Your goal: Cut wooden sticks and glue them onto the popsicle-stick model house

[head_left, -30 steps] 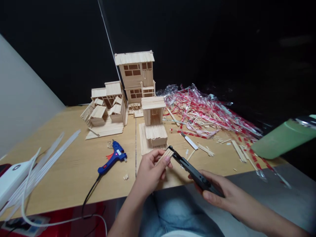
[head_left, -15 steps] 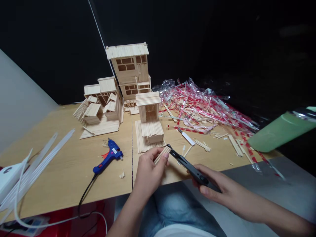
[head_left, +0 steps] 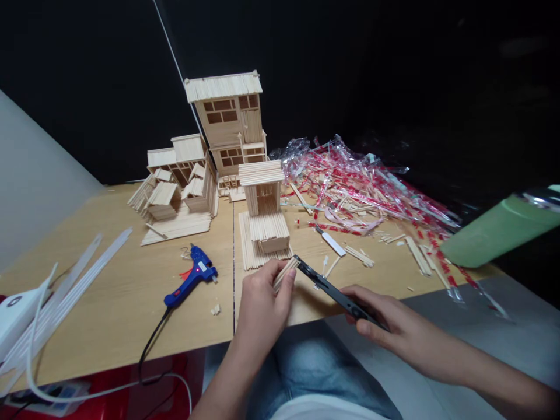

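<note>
My left hand (head_left: 268,297) pinches a small bundle of thin wooden sticks (head_left: 285,274) near the table's front edge. In my right hand (head_left: 380,318) is a long black cutting tool (head_left: 335,291), and its tip touches or nearly touches the sticks' upper ends. Just behind the sticks stands a small stick-built house model (head_left: 265,213) on a stick base. To the left of my left hand lies a blue glue gun (head_left: 192,277) with a black cord.
A tall stick house (head_left: 227,122) and a low stick compound (head_left: 179,186) stand at the back. Red-and-clear wrappers with sticks (head_left: 350,181) are heaped right. A white-handled knife (head_left: 332,242), a green bottle (head_left: 494,233) and white glue sticks (head_left: 74,291) lie around.
The black tool lies at a slightly different angle, and the fingers of my right hand have shifted a little on it. My left hand keeps its hold on the sticks.
</note>
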Available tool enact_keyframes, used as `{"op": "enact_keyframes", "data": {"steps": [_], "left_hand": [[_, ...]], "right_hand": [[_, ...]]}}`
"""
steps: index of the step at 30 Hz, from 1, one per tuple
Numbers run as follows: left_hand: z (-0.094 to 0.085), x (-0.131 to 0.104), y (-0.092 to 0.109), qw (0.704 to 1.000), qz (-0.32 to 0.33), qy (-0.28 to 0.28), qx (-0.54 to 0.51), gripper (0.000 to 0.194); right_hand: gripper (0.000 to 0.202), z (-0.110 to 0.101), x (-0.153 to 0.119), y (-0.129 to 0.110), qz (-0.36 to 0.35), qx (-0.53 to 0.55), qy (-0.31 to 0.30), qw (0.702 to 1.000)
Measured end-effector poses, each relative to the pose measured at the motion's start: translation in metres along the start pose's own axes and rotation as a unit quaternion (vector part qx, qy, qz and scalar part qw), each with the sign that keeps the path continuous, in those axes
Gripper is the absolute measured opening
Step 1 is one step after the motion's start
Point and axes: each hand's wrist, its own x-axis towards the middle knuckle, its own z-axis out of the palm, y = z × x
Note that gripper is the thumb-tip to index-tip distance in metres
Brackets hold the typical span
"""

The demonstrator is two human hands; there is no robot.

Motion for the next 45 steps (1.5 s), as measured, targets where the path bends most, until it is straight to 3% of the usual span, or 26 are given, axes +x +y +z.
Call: {"op": "enact_keyframes", "data": {"steps": [12, 24, 29, 36, 42, 45], "left_hand": [[0.002, -0.004, 0.001, 1.000, -0.005, 0.013, 0.017, 0.021], [-0.001, -0.001, 0.002, 1.000, -0.006, 0.004, 0.015, 0.024], [0.001, 0.002, 0.004, 1.000, -0.011, 0.004, 0.002, 0.024], [0.011, 0.012, 0.007, 1.000, 0.000, 0.005, 0.005, 0.027], [0.017, 0.024, 0.022, 1.000, 0.019, 0.004, 0.017, 0.028], [0.018, 0.032, 0.031, 0.998, 0.032, 0.011, 0.048, 0.034]], "right_hand": [[0.048, 0.000, 0.000, 0.001, -0.003, -0.001, 0.027, 1.000], [0.046, -0.001, 0.004, 0.009, -0.012, 0.000, 0.004, 1.000], [0.051, 0.002, 0.003, 0.015, 0.026, -0.038, 0.040, 0.998], [0.045, 0.002, 0.010, 0.015, 0.016, -0.062, 0.069, 0.996], [0.032, -0.009, 0.014, 0.006, 0.002, -0.085, 0.111, 0.990], [0.039, -0.014, 0.013, 0.003, -0.015, -0.114, 0.129, 0.985]]}}
